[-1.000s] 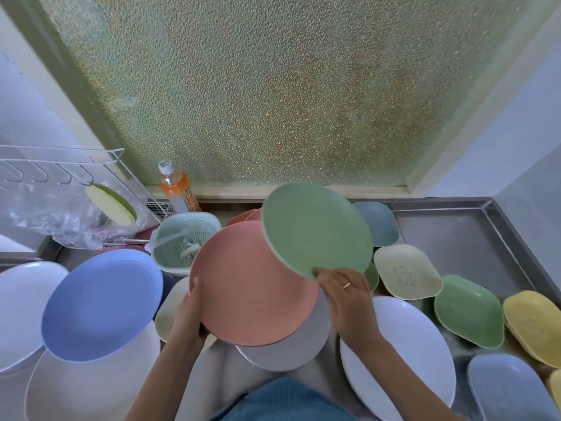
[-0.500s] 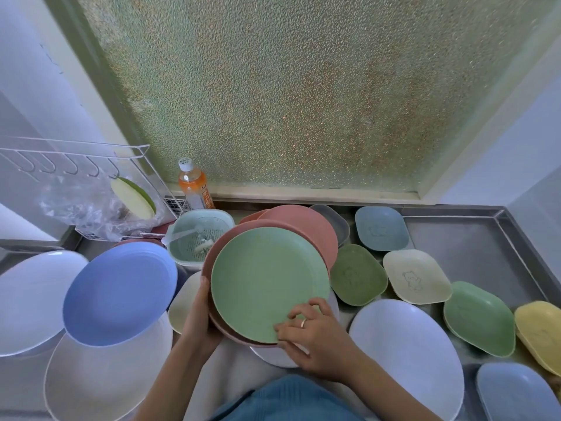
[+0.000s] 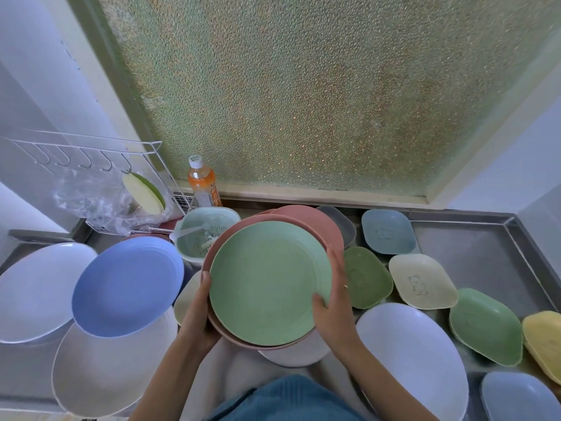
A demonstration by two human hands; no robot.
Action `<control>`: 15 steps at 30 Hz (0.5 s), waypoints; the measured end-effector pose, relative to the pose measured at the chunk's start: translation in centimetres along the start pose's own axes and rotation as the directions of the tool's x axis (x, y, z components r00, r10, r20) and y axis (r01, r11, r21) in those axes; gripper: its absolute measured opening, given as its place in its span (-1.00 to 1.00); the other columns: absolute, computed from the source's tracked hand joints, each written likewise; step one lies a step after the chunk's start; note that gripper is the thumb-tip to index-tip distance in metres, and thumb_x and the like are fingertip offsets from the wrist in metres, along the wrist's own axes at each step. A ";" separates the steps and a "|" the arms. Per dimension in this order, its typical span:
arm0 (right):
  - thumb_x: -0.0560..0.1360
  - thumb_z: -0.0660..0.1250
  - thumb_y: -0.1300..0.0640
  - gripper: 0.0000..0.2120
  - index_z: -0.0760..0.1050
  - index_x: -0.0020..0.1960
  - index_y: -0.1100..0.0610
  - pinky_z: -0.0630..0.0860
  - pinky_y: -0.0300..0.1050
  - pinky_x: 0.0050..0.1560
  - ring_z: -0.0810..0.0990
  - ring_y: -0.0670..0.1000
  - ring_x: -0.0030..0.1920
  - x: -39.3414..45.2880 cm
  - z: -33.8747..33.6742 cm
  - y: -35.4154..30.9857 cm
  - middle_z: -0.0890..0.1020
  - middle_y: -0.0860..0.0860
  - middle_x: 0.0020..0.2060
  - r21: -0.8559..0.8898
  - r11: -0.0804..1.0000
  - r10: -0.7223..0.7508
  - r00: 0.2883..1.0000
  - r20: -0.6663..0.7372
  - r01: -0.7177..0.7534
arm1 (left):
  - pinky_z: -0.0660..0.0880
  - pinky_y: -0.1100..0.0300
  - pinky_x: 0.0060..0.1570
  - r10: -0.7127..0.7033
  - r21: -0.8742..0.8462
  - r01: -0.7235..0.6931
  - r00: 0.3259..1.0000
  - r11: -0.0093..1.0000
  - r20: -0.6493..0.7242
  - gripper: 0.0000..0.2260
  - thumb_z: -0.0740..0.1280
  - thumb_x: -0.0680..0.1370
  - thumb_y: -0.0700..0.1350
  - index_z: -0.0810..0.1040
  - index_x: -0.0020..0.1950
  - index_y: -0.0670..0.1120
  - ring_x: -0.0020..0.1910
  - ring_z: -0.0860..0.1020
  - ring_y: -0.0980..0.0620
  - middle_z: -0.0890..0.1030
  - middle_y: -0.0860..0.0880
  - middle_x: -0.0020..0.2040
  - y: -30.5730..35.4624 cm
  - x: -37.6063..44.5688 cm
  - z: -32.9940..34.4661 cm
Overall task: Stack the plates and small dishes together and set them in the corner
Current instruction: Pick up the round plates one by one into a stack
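Green plate [image 3: 268,284] nested on pink plate [image 3: 230,238] — both hands' grip clamped on pink rim.

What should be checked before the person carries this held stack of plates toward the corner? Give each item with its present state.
1. Green plate seated flat inside pink plate: ok.
2. Left hand gripping the stack's rim: ok.
3. Right hand gripping the opposite rim: ok.
4. Back right corner of steel counter free of dishes: ok.
5. Small dishes, such as the cream dish, gathered in: not ok, they lie loose.
6. Stack lifted clear of the white plate beneath: cannot tell.
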State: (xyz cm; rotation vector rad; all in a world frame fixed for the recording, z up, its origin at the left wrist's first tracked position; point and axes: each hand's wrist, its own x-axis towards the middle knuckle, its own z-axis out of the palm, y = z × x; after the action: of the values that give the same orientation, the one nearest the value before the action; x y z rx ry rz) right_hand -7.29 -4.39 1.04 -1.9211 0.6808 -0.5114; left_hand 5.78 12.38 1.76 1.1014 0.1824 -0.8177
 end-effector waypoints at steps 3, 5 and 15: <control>0.41 0.25 0.52 -0.14 -0.01 0.46 -0.14 0.08 -0.68 0.15 0.05 -0.62 0.23 0.0 0.3 0.8 0.08 -0.40 0.34 -0.016 0.999 0.046 0.998 -0.032 -0.046 | 0.53 -0.04 -0.06 -0.036 0.057 0.039 0.999 0.998 -0.038 -0.82 0.21 0.58 -0.18 0.57 0.09 -0.03 -0.10 0.67 -0.07 0.73 -0.07 -0.11 -0.4 0.3 -1.0; 0.42 0.30 0.48 -0.13 -0.01 0.46 -0.16 0.11 -0.65 0.16 0.10 -0.61 0.22 0.0 0.5 1.2 0.09 -0.42 0.34 -0.027 0.999 0.038 0.999 -0.031 -0.039 | 0.55 -0.01 -0.13 -0.026 0.089 0.034 0.995 0.995 -0.095 -0.80 0.23 0.55 -0.25 0.56 0.10 -0.04 -0.13 0.66 -0.09 0.73 -0.07 -0.14 -0.8 0.6 -1.5; 0.61 0.13 0.21 -0.65 0.34 0.38 0.04 0.38 -0.10 0.21 0.47 0.02 0.26 4.2 -0.8 5.0 0.47 0.02 0.32 -0.112 0.970 0.213 0.977 -0.027 -0.215 | 0.51 -0.04 -0.06 0.017 0.028 -0.010 0.964 1.000 -0.266 -0.66 0.16 0.60 -0.16 0.41 0.38 -0.08 0.13 0.54 -0.21 0.56 -0.19 0.23 -0.8 1.1 -4.9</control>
State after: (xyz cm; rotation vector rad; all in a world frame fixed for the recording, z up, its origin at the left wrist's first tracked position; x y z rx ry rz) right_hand -5.84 -9.46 -2.94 -1.9220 0.9324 -0.3573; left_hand 7.23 15.79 -1.69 1.2352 0.3897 -0.6588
